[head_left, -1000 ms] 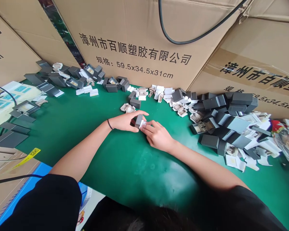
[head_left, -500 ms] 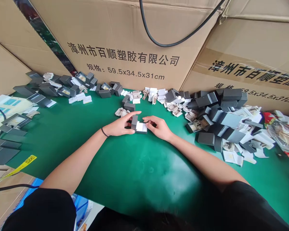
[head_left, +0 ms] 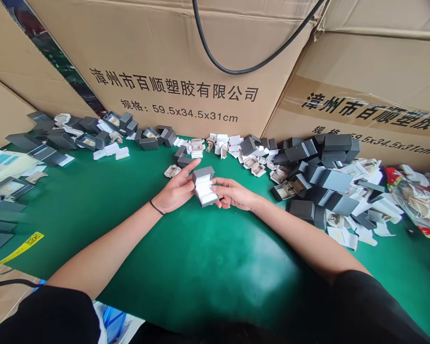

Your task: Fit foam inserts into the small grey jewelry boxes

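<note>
A small grey jewellery box [head_left: 205,187] with a white lining is held between my two hands above the green table, its lid raised and its inside turned towards me. My left hand [head_left: 175,191] grips its left side, the thumb against the grey edge and the index finger stretched out past it. My right hand [head_left: 233,193] pinches its right side, with the thumb at the white insert and the other fingers partly hidden behind and below. Just beyond the box, a grey box [head_left: 182,157] and a small pale card insert [head_left: 172,171] lie on the table.
Grey boxes and white inserts are heaped at the right [head_left: 329,181] and along the back left [head_left: 60,134]. Large cartons [head_left: 172,48] wall off the far edge. A black cable [head_left: 232,71] hangs above. A plastic packet [head_left: 415,200] lies far right.
The box has tilted up towards me and now shows its white inside. My right hand has closed on its right side. The view has shifted slightly.
</note>
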The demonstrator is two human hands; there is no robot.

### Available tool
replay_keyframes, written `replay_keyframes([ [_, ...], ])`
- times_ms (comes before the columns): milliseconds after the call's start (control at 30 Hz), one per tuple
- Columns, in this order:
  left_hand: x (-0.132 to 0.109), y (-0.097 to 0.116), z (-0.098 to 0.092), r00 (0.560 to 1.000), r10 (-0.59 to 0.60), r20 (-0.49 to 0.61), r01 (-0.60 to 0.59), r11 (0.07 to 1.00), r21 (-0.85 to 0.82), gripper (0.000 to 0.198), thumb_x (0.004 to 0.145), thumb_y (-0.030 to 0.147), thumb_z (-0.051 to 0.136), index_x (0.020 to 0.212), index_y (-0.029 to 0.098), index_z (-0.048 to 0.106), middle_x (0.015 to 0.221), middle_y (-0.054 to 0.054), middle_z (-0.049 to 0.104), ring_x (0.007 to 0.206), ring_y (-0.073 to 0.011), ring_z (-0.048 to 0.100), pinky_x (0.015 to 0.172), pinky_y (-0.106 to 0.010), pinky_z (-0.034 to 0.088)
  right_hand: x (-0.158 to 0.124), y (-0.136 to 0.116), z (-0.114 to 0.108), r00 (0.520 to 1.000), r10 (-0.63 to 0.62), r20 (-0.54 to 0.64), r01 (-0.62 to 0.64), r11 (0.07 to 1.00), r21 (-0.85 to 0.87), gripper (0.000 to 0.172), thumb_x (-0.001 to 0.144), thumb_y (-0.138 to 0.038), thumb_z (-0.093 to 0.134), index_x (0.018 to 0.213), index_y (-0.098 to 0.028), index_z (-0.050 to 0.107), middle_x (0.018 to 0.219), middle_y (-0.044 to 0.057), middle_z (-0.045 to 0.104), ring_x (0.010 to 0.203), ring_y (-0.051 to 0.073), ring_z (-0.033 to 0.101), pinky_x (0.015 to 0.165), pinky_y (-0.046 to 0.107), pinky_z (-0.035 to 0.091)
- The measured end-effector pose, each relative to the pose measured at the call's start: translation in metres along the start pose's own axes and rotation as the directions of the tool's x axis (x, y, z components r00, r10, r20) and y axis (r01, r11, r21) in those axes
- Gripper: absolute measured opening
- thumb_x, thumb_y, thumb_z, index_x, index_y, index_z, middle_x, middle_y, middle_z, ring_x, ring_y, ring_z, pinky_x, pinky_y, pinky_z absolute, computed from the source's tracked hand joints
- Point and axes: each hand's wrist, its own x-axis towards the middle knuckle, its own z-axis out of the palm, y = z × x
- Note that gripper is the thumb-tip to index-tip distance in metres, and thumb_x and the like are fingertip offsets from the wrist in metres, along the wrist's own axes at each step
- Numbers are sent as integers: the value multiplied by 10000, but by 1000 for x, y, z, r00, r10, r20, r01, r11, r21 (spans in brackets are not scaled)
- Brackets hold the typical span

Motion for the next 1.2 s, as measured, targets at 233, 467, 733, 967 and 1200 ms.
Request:
replay_keyframes([
  [233, 4, -5, 12, 975, -183, -124, 191, 980, 59, 406, 820, 408, 601, 1162, 199, 536, 1122, -100, 640, 953, -223, 653, 730, -325, 553, 9, 10, 2, 905, -209, -369, 215, 976, -27, 309, 689, -378, 651, 815, -212, 422, 483, -106, 520, 330, 46, 417, 312, 142, 303],
  [467, 0, 0, 23, 932, -262, -253, 305, 941, 149, 401, 812, 400, 615, 1111, 134, 588, 1006, -133, 695, 808, -226, 705, 628, -262, 587, 11, 18, 4, 882, -313, -353, 249, 944, -215, 308, 743, -421, 617, 886, -205, 451, 480, -103, 545, 347, 64, 460, 363, 174, 389],
  [733, 0, 1, 26, 906, -288, -310, 359, 911, 202, 369, 818, 362, 617, 1088, 112, 602, 859, -107, 713, 675, -201, 709, 529, -212, 573, 8, 18, 5, 907, -299, -297, 211, 932, -294, 315, 775, -445, 593, 925, -199, 463, 475, -98, 550, 336, 68, 472, 344, 166, 380],
  [967, -1, -1, 28, 936, -231, -267, 288, 937, 197, 430, 780, 397, 653, 1108, 131, 574, 1014, -131, 689, 795, -230, 707, 626, -264, 593, 7, 15, 4, 911, -270, -312, 183, 942, -282, 360, 738, -483, 600, 888, -197, 440, 450, -95, 546, 321, 85, 481, 324, 184, 409],
  [1200, -1, 0, 25, 937, -244, -250, 300, 928, 220, 485, 743, 419, 679, 1121, 141, 557, 869, -101, 709, 691, -213, 706, 476, -211, 551, -1, 5, 3, 876, -305, -373, 22, 799, -601, 332, 802, -517, 522, 891, -197, 524, 481, -61, 540, 366, 86, 463, 364, 194, 370],
])
